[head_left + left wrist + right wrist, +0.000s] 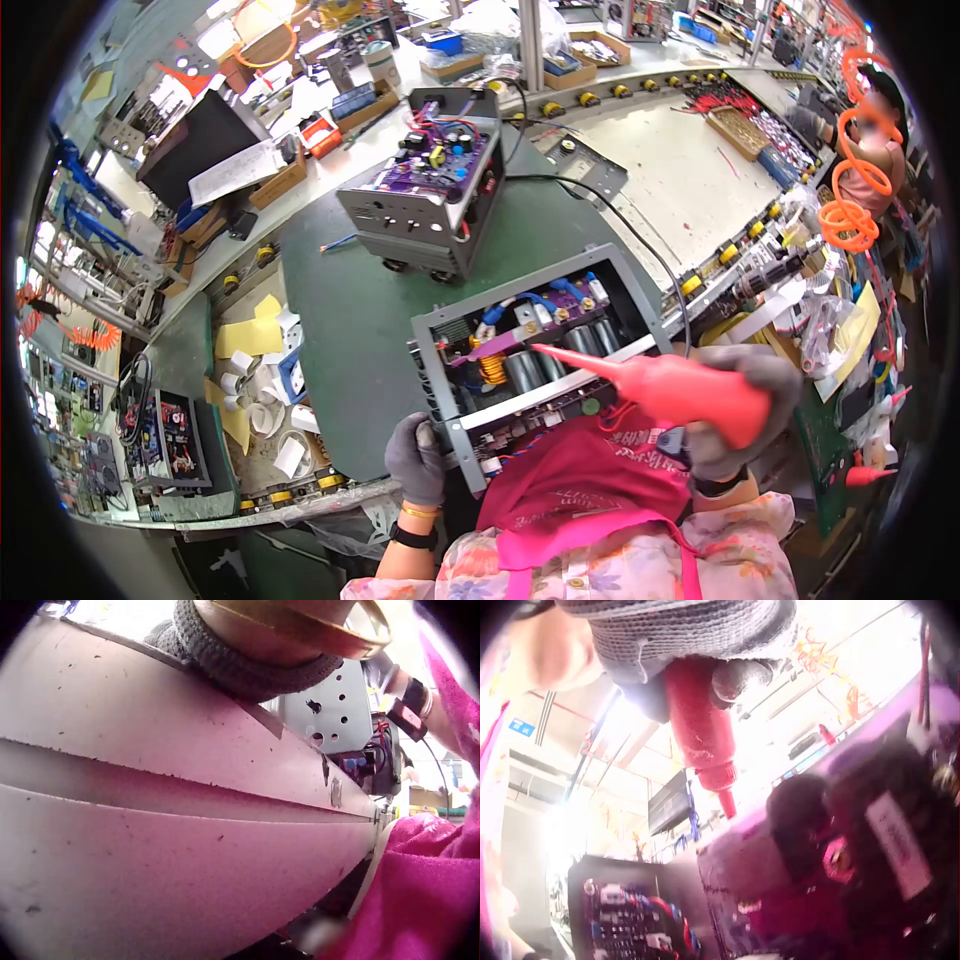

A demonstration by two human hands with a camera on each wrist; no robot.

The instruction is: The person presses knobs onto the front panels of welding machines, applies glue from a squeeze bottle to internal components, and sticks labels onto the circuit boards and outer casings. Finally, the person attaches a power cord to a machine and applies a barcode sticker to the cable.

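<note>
The left hand (415, 460), in grey glove, is at the lower left corner of an open metal case (655, 325); its fingers are bent and it holds the case by this corner. The right hand (772, 378), also gloved, grips a red squeeze bottle (680, 393), with the fingers curled around its body. The bottle is held above the right part of the case, and its thin nozzle (575, 358) points to the left, over the inside. In the right wrist view the nozzle points downward; I cannot tell if its tip touches some part. Near the tip there are a purple strip (497, 344), a yellow coil (492, 368) and dark cylinders (524, 373), all inside the case. Blue-wrapped wires (537, 301) lie along its far side. The case is in front of the person's pink apron (600, 470), at the near edge of a green mat (345, 330). Farther on this mat stands a second unit (400, 232), with a purple circuit board (405, 180) exposed on its top. A bin with white pieces and yellow paper (250, 337) is to the left of the mat. At the far right, near an orange coiled hose (848, 232), there is another person (868, 180).
</note>
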